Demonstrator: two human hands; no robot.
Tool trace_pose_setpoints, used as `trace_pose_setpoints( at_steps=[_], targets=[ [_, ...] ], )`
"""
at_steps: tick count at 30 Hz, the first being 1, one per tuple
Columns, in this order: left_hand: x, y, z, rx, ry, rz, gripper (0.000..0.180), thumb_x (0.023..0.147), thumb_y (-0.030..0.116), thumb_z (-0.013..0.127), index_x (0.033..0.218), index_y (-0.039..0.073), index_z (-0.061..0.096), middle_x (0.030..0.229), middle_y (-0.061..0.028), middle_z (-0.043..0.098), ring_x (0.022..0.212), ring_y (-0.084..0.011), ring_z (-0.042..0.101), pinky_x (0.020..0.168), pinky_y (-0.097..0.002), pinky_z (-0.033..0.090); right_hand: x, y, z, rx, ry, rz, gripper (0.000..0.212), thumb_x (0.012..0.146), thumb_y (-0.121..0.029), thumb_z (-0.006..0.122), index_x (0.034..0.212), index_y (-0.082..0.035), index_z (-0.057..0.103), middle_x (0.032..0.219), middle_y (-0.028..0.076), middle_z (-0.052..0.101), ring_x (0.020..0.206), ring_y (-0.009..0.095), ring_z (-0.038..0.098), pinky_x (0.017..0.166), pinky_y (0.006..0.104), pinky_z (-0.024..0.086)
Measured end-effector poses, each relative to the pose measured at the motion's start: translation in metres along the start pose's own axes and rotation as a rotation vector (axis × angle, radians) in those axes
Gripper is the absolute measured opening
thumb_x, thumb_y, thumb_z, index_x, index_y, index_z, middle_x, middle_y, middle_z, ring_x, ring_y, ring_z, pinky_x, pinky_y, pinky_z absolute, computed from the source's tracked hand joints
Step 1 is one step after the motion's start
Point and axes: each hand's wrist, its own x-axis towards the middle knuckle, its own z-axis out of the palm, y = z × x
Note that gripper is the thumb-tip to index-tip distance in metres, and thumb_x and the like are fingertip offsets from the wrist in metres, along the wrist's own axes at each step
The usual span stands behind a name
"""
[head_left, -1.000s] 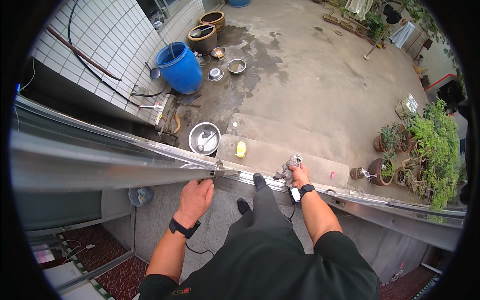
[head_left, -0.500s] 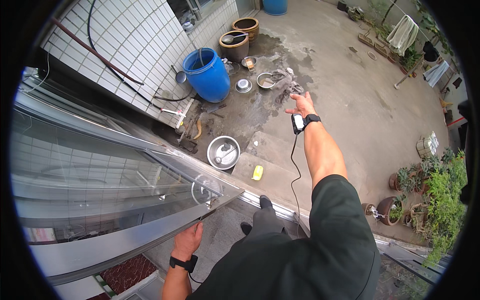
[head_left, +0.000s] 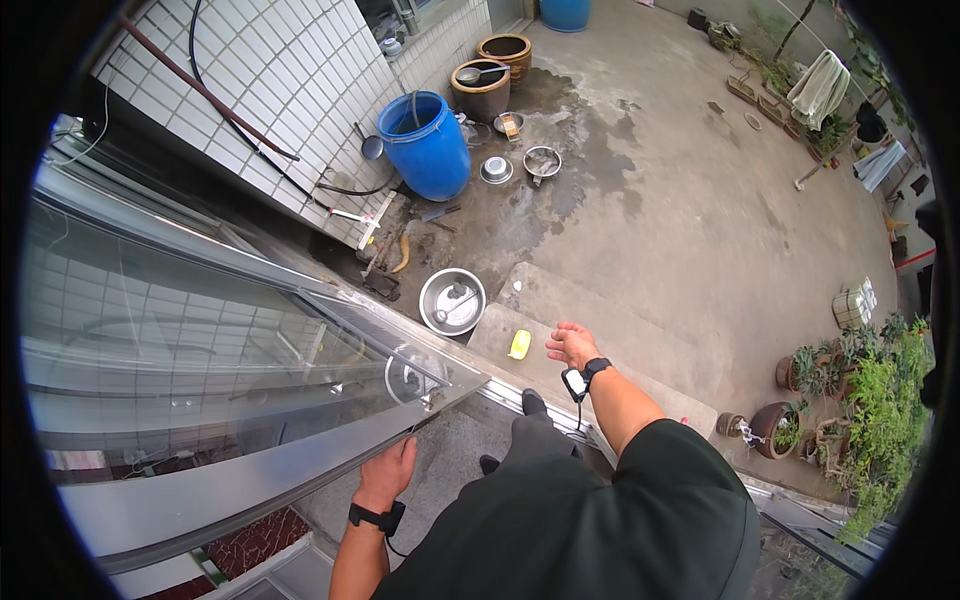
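My right hand (head_left: 572,346) is open above the concrete step (head_left: 560,325), its fingers apart with nothing in them. Just left of it on the step lies a yellow packet (head_left: 520,344). My left hand (head_left: 388,474) is low beside the metal edge of a glass door (head_left: 390,425), fingers stretched out and the hand open; whether the fingertips touch the frame I cannot tell. A large steel basin (head_left: 452,302) with a ladle (head_left: 444,312) inside stands left of the step. Farther off, a smaller metal basin (head_left: 543,162) holds something greyish.
Along the tiled wall (head_left: 290,90) stand a blue barrel (head_left: 424,148) and two brown vats (head_left: 490,95). A lidded-looking metal bowl (head_left: 496,170) is on the wet concrete. Potted plants (head_left: 880,410) line the right side. A door track (head_left: 515,395) crosses near my feet.
My right hand has drawn back toward me from its outstretched reach. The grey cloth seen just beyond it no longer shows beside the small basin. My left hand has moved slightly right.
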Motion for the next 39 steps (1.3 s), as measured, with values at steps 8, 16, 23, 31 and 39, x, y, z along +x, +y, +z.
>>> trace_pose_setpoints(
  at_steps=[8, 16, 23, 31, 39],
  targets=[
    [-0.010, 0.002, -0.010, -0.180, -0.100, 0.147, 0.013, 0.094, 0.016, 0.076, 0.100, 0.006, 0.075, 0.105, -0.0228, 0.072, 0.100, -0.0458, 0.069, 0.081, -0.0520, 0.057, -0.141, 0.112, 0.009, -0.510, -0.289, -0.065, 0.057, 0.097, -0.009, 0.070, 0.151, 0.002, 0.056, 0.113, 0.009, 0.074, 0.094, 0.018, 0.073, 0.074, 0.0336, 0.063],
    [-0.057, 0.015, 0.019, -0.254, -0.121, 0.570, 0.015, 0.097, 0.016, 0.073, 0.108, 0.006, 0.073, 0.121, -0.0229, 0.065, 0.103, -0.0429, 0.070, 0.090, -0.0493, 0.059, -0.312, 0.164, 0.020, -0.502, -0.231, -0.422, 0.054, 0.102, -0.015, 0.074, 0.150, 0.002, 0.056, 0.120, 0.009, 0.073, 0.101, 0.016, 0.073, 0.081, 0.0315, 0.063],
    [-0.147, 0.017, 0.050, -0.551, -0.273, 0.583, 0.017, 0.098, 0.015, 0.071, 0.108, 0.001, 0.075, 0.115, -0.0207, 0.074, 0.105, -0.0409, 0.073, 0.094, -0.0454, 0.060, -0.430, 0.193, 0.019, -0.554, -0.005, -0.859, 0.050, 0.102, -0.018, 0.077, 0.144, 0.004, 0.060, 0.116, 0.010, 0.075, 0.093, 0.015, 0.073, 0.077, 0.0296, 0.061],
    [-0.364, -0.130, 0.147, -0.460, -0.284, -0.168, 0.020, 0.097, 0.018, 0.073, 0.104, 0.001, 0.079, 0.094, -0.0144, 0.079, 0.084, -0.0255, 0.076, 0.078, -0.0395, 0.061, -0.472, 0.189, -0.029, -0.638, 0.341, -1.138, 0.030, 0.101, -0.023, 0.075, 0.110, 0.006, 0.072, 0.078, 0.015, 0.075, 0.071, 0.022, 0.074, 0.068, 0.0354, 0.058],
    [-0.600, -0.124, 0.196, -0.787, -0.194, -1.129, 0.008, 0.097, 0.009, 0.071, 0.096, 0.002, 0.073, 0.084, -0.0086, 0.074, 0.071, -0.0182, 0.071, 0.056, -0.0327, 0.057, -0.482, 0.193, -0.113, -0.570, 0.352, -1.060, 0.024, 0.103, -0.019, 0.067, 0.090, 0.002, 0.069, 0.076, 0.019, 0.075, 0.073, 0.038, 0.077, 0.069, 0.0447, 0.059]
  ],
)
